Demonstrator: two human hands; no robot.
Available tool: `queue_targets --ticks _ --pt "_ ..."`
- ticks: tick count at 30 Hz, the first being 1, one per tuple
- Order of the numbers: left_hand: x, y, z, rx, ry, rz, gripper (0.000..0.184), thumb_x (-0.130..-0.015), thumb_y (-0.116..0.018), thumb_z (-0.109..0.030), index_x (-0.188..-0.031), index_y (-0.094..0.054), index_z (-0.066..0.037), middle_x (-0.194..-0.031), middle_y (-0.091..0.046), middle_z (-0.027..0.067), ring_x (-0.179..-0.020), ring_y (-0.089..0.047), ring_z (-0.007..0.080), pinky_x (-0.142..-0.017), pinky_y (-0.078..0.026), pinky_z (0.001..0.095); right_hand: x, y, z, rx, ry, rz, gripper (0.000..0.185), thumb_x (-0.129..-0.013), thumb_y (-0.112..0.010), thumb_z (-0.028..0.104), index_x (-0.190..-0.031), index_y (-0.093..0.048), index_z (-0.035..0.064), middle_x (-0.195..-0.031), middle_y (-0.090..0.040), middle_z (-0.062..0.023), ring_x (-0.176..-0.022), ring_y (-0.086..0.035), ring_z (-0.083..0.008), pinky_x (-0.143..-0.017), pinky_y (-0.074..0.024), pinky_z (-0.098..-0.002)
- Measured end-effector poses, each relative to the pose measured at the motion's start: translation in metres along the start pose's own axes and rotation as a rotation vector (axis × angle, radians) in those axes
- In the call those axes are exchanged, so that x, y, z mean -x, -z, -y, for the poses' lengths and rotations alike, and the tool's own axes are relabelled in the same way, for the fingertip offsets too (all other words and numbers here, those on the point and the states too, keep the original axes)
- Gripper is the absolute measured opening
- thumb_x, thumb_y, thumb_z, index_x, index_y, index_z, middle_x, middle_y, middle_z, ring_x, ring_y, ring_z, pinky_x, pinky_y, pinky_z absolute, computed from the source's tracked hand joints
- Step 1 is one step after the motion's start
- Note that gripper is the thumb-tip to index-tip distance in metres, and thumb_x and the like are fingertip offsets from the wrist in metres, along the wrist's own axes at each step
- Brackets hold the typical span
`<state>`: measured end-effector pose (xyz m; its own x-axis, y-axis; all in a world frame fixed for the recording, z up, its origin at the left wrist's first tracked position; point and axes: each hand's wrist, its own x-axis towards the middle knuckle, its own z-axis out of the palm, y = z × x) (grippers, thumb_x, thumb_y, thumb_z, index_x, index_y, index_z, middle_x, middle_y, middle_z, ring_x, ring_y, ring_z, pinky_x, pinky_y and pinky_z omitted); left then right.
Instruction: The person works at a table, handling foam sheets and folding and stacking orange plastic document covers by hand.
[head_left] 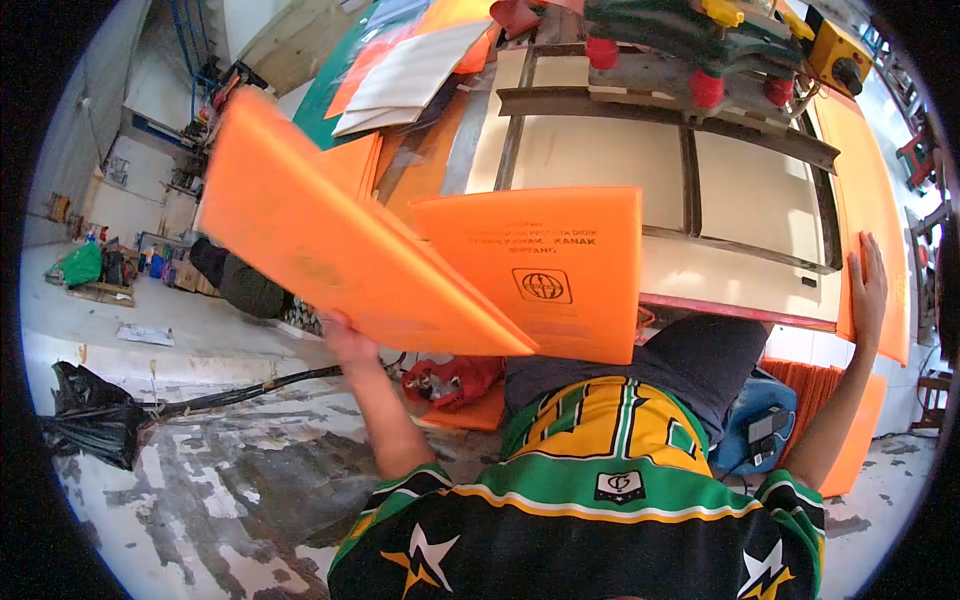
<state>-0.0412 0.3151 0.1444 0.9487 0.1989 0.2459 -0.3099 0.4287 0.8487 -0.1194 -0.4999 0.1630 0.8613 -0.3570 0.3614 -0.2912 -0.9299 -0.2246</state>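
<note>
My left hand (352,345) is closed on the lower edge of an orange plastic folder (320,235), which is tilted up and blurred by motion. Against its right side stands another orange printed cover (590,285) with dark lettering and a globe-like emblem; I cannot tell whether the two are joined. At the far right, my right hand (868,285) lies with straight fingers on a large orange sheet (870,180) at the table's edge. Nothing shows in its grip.
A machine (690,50) with red knobs and a metal frame (690,180) stands on the table ahead. White sheets (410,75) lie at the back left. Orange sheets (830,420) are stacked low on the right. A black plastic bag (95,415) sits on the floor at left.
</note>
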Motion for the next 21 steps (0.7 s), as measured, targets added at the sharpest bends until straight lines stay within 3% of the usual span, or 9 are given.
queue_targets --ticks 1,3,10,12,15,19,21 --pt "0.004 -0.011 0.013 -0.045 0.037 0.061 0.079 -0.084 -0.073 -0.045 -0.145 -0.039 -0.009 -0.144 -0.047 0.0097 -0.131 -0.046 0.032 -0.109 -0.039 0.0534 0.001 0.003 0.007 -0.002 -0.012 -0.006 0.047 -0.101 -0.05 0.032 -0.14 -0.05 0.0057 -0.149 -0.044 -0.016 -0.141 -0.037 -0.0306 -0.117 -0.0268 -0.0413" --pt "0.019 -0.049 0.033 0.04 0.089 0.025 0.068 -0.073 -0.085 -0.023 -0.131 -0.053 -0.006 -0.129 -0.06 0.0098 -0.118 -0.058 0.0302 -0.1 -0.048 0.0485 0.003 0.005 0.007 0.001 -0.026 -0.01 0.047 -0.101 -0.05 0.032 -0.14 -0.05 0.0056 -0.148 -0.045 -0.0161 -0.14 -0.037 -0.0306 -0.117 -0.0271 -0.0414" --pt "0.042 -0.091 0.064 -0.047 0.273 0.222 0.065 -0.071 -0.087 -0.018 -0.127 -0.056 -0.005 -0.121 -0.064 0.0054 -0.112 -0.06 0.0213 -0.094 -0.049 0.0382 0.0 0.002 0.004 0.011 0.002 -0.004 0.047 -0.101 -0.051 0.031 -0.14 -0.05 0.0058 -0.148 -0.045 -0.0161 -0.14 -0.038 -0.0311 -0.116 -0.0273 -0.0417" --pt "0.045 -0.104 0.063 -0.123 0.247 0.299 0.055 -0.072 -0.086 -0.018 -0.119 -0.061 -0.005 -0.113 -0.066 0.0033 -0.105 -0.061 0.0168 -0.09 -0.049 0.0337 0.002 0.005 0.011 0.015 -0.015 -0.003 0.047 -0.101 -0.051 0.031 -0.14 -0.05 0.0055 -0.148 -0.045 -0.0161 -0.14 -0.038 -0.0312 -0.116 -0.0273 -0.0416" --pt "0.043 -0.079 0.079 -0.19 0.354 0.432 0.07 -0.068 -0.086 -0.01 -0.131 -0.054 -0.003 -0.123 -0.063 0.0082 -0.116 -0.06 0.0232 -0.097 -0.048 0.0396 0.003 0.008 0.013 0.024 -0.05 0.003 0.048 -0.101 -0.051 0.034 -0.141 -0.049 0.0063 -0.149 -0.044 -0.0144 -0.141 -0.038 -0.0289 -0.116 -0.0272 -0.0395" --pt "0.049 -0.101 0.075 -0.152 0.316 0.385 0.065 -0.069 -0.084 -0.006 -0.128 -0.057 -0.005 -0.122 -0.064 0.0074 -0.113 -0.06 0.0213 -0.095 -0.049 0.0388 0.0 -0.003 -0.004 -0.001 0.019 -0.006 0.046 -0.101 -0.051 0.029 -0.14 -0.05 0.0045 -0.148 -0.046 -0.016 -0.141 -0.037 -0.0303 -0.117 -0.0267 -0.0405" --pt "0.049 -0.115 0.066 -0.106 0.307 0.357 0.036 -0.069 -0.088 -0.013 -0.1 -0.069 -0.005 -0.1 -0.069 -0.0007 -0.096 -0.063 0.0132 -0.088 -0.049 0.0326 -0.001 -0.001 -0.002 0.02 0.025 -0.004 0.046 -0.101 -0.051 0.029 -0.14 -0.05 0.0044 -0.148 -0.045 -0.0159 -0.141 -0.037 -0.0301 -0.117 -0.0266 -0.0405"
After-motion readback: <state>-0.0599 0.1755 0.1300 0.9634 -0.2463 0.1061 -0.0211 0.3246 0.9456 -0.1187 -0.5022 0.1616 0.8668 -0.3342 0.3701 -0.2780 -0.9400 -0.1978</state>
